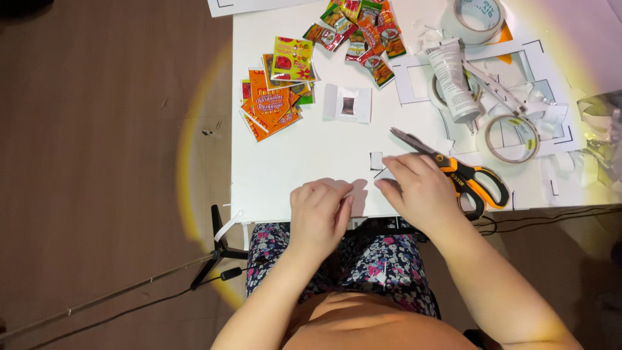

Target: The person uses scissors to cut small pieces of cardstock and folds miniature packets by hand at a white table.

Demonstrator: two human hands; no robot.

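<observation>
- A black tripod leg stands on the brown floor at the left, just beside the near-left corner of the white table.
- Toward the far left of the table lies a loose pile of orange sachets, with a yellow-green sachet overlapping its far edge.
- The left hand rests at the near edge of the table, fingers curled and pressed together; whether they pinch anything cannot be told.
- Beyond that hand sits a small white folded-paper piece with a dark middle; what the dark part is cannot be made out.
- Further off, a second heap of mixed red, green and orange sachets lies near the far edge.
- The right hand lies palm down on the table, its fingers held together and stretched leftward, their tips just beside a small white paper scrap.
- Orange-and-black scissors lie just right of that hand, touching it, blades pointing far-left.
- A white tube lies tilted among white paper cut-outs.
- A tape roll sits at the far edge; another tape ring lies nearer, right of the scissors' blades.
- Floral-print fabric covers the person's lap below the table edge.
</observation>
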